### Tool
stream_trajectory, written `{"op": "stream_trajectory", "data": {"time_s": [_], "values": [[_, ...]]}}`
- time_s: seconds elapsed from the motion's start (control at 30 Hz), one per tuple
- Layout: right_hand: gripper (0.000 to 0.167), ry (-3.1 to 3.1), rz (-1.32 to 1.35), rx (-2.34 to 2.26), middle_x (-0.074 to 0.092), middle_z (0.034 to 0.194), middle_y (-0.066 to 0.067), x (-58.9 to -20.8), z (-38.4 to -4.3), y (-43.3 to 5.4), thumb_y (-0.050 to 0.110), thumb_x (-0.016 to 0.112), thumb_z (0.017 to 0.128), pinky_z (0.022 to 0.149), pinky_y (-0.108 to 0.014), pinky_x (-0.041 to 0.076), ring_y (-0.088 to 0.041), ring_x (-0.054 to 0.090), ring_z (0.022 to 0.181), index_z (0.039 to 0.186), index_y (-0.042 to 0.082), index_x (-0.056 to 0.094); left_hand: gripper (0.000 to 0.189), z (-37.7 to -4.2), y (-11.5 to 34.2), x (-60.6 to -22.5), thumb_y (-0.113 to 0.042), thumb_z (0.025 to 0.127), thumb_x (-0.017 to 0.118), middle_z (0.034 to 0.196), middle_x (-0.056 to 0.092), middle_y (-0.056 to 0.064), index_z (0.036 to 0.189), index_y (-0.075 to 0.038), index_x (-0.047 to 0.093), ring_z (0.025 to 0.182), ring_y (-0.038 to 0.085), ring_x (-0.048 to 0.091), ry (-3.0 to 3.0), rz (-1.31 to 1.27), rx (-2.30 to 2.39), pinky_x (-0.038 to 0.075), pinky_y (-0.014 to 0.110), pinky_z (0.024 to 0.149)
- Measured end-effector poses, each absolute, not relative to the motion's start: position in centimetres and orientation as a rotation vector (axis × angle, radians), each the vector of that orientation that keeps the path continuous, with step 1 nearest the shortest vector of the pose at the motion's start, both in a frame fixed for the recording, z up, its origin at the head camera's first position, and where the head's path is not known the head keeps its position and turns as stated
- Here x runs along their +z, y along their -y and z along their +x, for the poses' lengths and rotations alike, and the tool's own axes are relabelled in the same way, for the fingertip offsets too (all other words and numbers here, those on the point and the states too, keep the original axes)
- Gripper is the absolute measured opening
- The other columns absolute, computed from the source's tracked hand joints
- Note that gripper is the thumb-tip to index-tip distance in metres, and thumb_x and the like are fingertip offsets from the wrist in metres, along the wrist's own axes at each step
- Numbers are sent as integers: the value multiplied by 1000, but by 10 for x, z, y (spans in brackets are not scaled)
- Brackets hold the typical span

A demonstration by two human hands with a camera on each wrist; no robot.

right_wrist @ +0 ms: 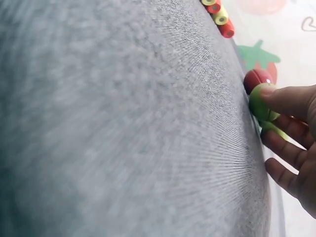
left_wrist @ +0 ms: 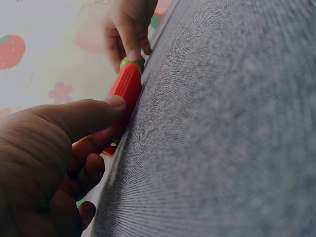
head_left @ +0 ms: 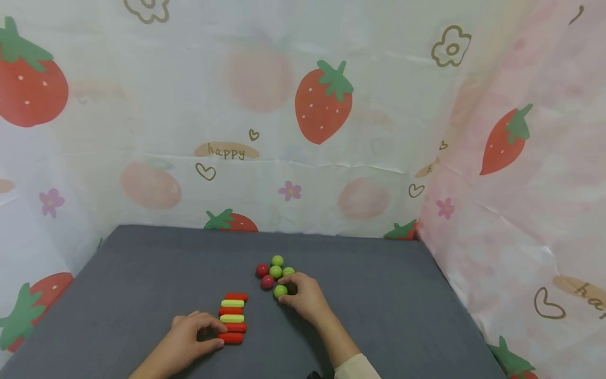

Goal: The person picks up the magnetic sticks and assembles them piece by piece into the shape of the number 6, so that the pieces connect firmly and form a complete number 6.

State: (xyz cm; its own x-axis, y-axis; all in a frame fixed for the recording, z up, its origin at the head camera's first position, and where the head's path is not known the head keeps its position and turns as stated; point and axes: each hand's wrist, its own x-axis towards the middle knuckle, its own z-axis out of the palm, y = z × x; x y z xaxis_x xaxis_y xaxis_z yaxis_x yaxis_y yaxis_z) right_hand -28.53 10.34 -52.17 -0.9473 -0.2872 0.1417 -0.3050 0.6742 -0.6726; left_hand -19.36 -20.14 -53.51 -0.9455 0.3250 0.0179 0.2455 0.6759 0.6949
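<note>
My left hand (head_left: 191,337) pinches the nearest red ridged stick (head_left: 231,338) between thumb and index finger. In the left wrist view the thumb lies on that red stick (left_wrist: 129,89). It is the near end of a column of short red and yellow sticks, laid side by side. Beyond and to the right, my right hand (head_left: 305,297) holds a green ball (head_left: 280,291) between thumb and fingers, at the near side of a cluster of balls. In the right wrist view the thumb presses the green ball (right_wrist: 261,104), with a dark red ball (right_wrist: 257,79) just behind it.
The cluster has red balls (head_left: 262,270) on its left and green balls (head_left: 277,260) at its middle and back. Everything lies on a dark grey cloth-covered table (head_left: 379,305). Strawberry-printed curtains (head_left: 265,116) stand along its back and sides.
</note>
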Motion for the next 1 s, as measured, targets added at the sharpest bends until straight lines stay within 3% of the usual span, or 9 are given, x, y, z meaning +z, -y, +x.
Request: {"op": "stream_trajectory", "data": {"time_s": [0.43, 0.73, 1.0], "values": [[35, 2810, 584, 1156, 72, 108, 3, -513, -267, -119, 20, 87, 82, 83, -34, 53, -17, 66, 95, 115, 15, 77, 17, -193, 201, -532, -44, 85, 82, 101, 67, -17, 97, -37, 72, 83, 1, 52, -2765, 426, 1205, 29, 39, 83], [36, 2792, 599, 1207, 72, 107, 4, -511, -254, -135, 20, 87, 82, 82, -32, 53, -18, 67, 95, 116, 13, 77, 19, -195, 200, -527, -42, 84, 83, 97, 68, -18, 98, -35, 73, 82, 3, 52, -2774, 346, 1203, 30, 39, 82], [36, 2806, 568, 1256, 71, 106, 8, -512, -248, -145, 22, 86, 84, 85, -37, 54, -17, 67, 97, 118, 15, 76, 18, -199, 193, -523, -40, 86, 82, 98, 68, -15, 100, -34, 74, 83, 6, 53, -2783, 432, 1328, 46, 26, 73]]}}
